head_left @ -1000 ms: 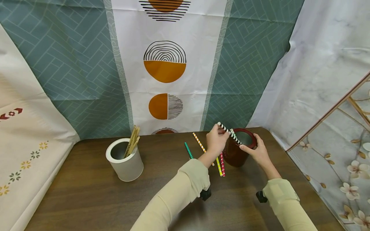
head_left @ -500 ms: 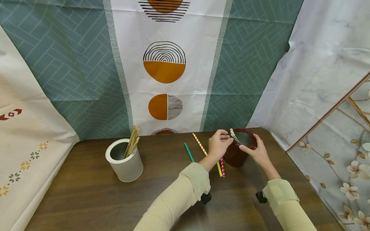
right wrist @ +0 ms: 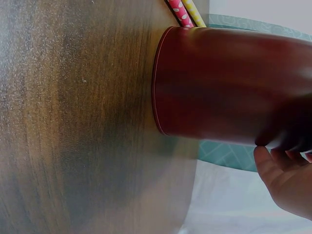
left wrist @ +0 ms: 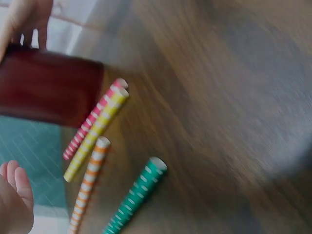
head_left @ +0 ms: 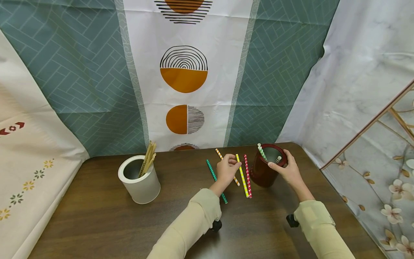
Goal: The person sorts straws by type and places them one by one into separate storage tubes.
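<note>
A dark red cup [head_left: 261,172] stands on the brown table [head_left: 97,216], and my right hand [head_left: 284,166] grips its rim; the right wrist view shows the fingers [right wrist: 282,180] against the cup wall [right wrist: 229,83]. A green-and-white striped straw [head_left: 261,151] leans inside the cup beside another straw end [head_left: 278,158]. My left hand [head_left: 233,166] hovers with loosely curled fingers over the loose straws left of the cup and holds nothing. These are an orange straw [head_left: 219,154], a yellow one [head_left: 242,178], a pink one [head_left: 247,176] and a green one [head_left: 213,174]. All of them lie flat in the left wrist view [left wrist: 97,131].
A white cup [head_left: 139,181] with several wooden sticks [head_left: 148,158] stands at the left of the table. Patterned cloth hangs behind the table and on both sides. The table's right edge runs close past the red cup.
The striped straw that my left hand held over the red cup now stands inside it. My left hand let go and moved left and down over the loose straws. The right hand stayed on the cup.
</note>
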